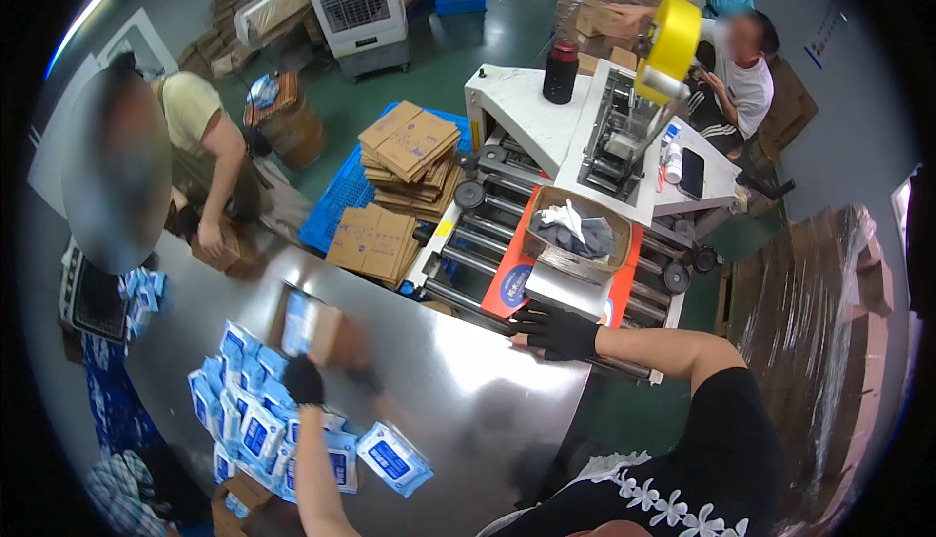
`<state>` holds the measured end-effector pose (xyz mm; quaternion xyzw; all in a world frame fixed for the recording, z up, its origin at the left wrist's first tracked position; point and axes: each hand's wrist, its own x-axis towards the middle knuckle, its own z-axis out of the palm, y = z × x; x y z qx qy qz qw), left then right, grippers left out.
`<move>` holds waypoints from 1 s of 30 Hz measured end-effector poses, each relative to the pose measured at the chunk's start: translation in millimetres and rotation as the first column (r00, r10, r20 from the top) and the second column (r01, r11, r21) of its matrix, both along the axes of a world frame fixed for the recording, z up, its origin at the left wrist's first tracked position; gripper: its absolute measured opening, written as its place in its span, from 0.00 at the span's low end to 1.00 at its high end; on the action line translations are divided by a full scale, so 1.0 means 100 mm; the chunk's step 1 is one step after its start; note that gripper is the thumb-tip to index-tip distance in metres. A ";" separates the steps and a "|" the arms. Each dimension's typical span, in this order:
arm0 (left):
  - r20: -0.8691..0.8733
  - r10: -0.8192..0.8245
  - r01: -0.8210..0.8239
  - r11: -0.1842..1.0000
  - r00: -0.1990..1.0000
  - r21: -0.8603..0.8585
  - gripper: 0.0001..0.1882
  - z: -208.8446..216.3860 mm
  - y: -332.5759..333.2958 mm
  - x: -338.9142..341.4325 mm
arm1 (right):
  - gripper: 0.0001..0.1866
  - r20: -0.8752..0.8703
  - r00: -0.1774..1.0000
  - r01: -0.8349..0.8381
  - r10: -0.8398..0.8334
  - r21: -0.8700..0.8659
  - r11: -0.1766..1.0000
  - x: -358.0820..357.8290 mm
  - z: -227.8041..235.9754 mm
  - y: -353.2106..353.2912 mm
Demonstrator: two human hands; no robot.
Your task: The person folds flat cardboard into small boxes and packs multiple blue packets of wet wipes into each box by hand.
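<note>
My left hand point(303, 381), in a black fingerless glove, reaches over the steel table to the near end of a small open carton point(340, 336). A blue-and-white wipes pack point(300, 320) stands at the carton's left side, just beyond my fingers. Motion blur hides the fingers, so their grip is unclear. Beside this hand lies a heap of similar wipes packs point(259, 432); one loose pack point(394, 459) rests to its right. My right hand point(556, 330), gloved alike, lies with fingers spread at the table's far right edge, by the roller conveyor, holding nothing.
A carton-sealing machine point(624, 137) with a yellow tape roll point(669, 46) straddles the roller conveyor point(478, 244). An open box point(577, 237) with dark gloves sits there. Flattened cartons point(409, 147) are stacked beyond the table point(468, 391). A co-worker point(210, 137) handles a box at left; others are at far right.
</note>
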<state>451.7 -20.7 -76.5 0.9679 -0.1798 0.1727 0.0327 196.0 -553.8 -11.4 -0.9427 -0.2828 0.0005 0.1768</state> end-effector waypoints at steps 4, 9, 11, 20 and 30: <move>-0.163 -0.138 0.119 0.986 0.977 -0.119 0.15 0.45 -0.55 -1.61 | 0.38 -0.029 0.998 0.062 -0.055 0.357 0.932 -0.12 -0.01 0.59; -0.292 -0.500 0.441 0.863 0.815 -0.246 0.18 1.14 -1.08 -2.95 | 0.31 -0.246 0.961 -0.014 0.126 0.414 0.910 -0.24 0.55 1.59; -0.418 -0.566 0.500 0.824 0.711 -0.267 0.20 1.22 -1.21 -3.08 | 0.25 -0.190 0.961 -0.094 0.200 0.454 0.886 -0.53 0.32 1.61; -0.442 -0.599 0.177 0.705 0.668 -0.687 0.22 0.44 -1.30 -2.74 | 0.10 -0.364 0.922 0.028 0.129 0.395 0.918 -0.52 -0.08 1.67; -0.674 -0.491 -0.238 0.682 0.552 -0.692 0.32 -0.12 -1.64 -3.74 | 0.27 -0.029 0.997 0.071 -0.066 0.236 0.969 -0.99 -0.01 2.04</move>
